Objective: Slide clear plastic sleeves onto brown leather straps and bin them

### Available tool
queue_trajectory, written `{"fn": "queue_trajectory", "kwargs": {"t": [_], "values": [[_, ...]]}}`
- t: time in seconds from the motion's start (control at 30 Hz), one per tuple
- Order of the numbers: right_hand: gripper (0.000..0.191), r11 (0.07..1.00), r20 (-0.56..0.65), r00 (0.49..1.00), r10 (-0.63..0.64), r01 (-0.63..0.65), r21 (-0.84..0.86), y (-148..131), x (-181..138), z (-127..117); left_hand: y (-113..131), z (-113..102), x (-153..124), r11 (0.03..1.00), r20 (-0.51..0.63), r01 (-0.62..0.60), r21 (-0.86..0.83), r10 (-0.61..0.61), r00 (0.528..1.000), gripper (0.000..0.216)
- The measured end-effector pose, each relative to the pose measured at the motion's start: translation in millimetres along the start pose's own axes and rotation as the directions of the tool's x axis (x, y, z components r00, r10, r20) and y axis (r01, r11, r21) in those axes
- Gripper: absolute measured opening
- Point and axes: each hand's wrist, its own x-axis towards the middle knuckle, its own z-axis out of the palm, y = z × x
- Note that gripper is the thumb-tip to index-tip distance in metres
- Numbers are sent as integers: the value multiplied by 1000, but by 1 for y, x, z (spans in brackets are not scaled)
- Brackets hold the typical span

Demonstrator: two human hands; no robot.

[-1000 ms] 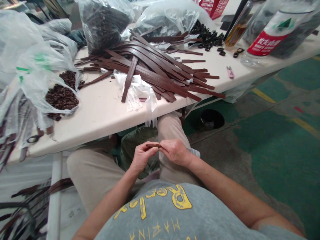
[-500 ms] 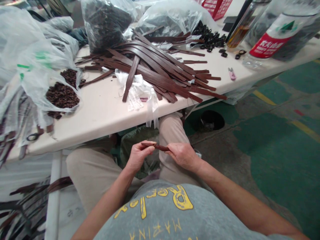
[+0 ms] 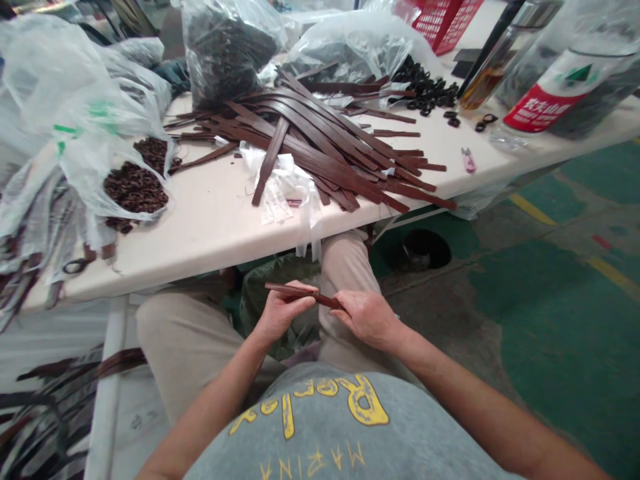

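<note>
A brown leather strap (image 3: pixel 329 301) is stretched between my two hands, above my lap and just in front of the table edge. My left hand (image 3: pixel 283 312) pinches it with thumb on top, and one end sticks out to the left past the fingers. Closed around the strap's other part is my right hand (image 3: pixel 367 319), which hides that end. A small band or joint seems to show on the strap near my left thumb, too small to make out. On the table beyond lies a pile of similar brown straps (image 3: pixel 320 150).
A plastic bag of small brown loops (image 3: pixel 135 187) sits at left, black loops (image 3: pixel 430 87) at the back right. Pink thread snips (image 3: pixel 468 160) lie near the right edge. A bottle with a red label (image 3: pixel 545 103) and a red basket (image 3: pixel 443 23) stand behind. A dark bin (image 3: pixel 425 249) is below.
The strap now sticks out farther to the left past my left hand and lies flatter. Both hands stay close together on it. The view has shifted slightly.
</note>
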Motion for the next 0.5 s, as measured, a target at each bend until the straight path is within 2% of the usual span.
{"fn": "queue_trajectory", "kwargs": {"t": [0.17, 0.3, 0.37, 0.4, 0.5], "values": [[20, 998, -74, 996, -44, 41, -39, -6, 3, 16, -2, 16, -4, 989, 86, 100, -108, -91, 992, 23], [28, 994, -160, 981, -106, 99, -50, -6, 6, 13, -10, 20, -5, 960, 135, 144, -238, -115, 984, 25], [23, 989, -145, 979, -144, 148, 16, 6, 2, 8, -14, 16, 1, 950, 127, 138, -281, -105, 986, 28], [28, 987, -170, 974, -152, 160, 31, 15, -1, 7, -15, 11, 4, 944, 105, 132, -302, -104, 989, 30], [37, 988, -140, 988, -56, 75, 132, 51, -10, 8, -12, -4, 15, 914, -4, 105, -393, -116, 993, 39]]}}
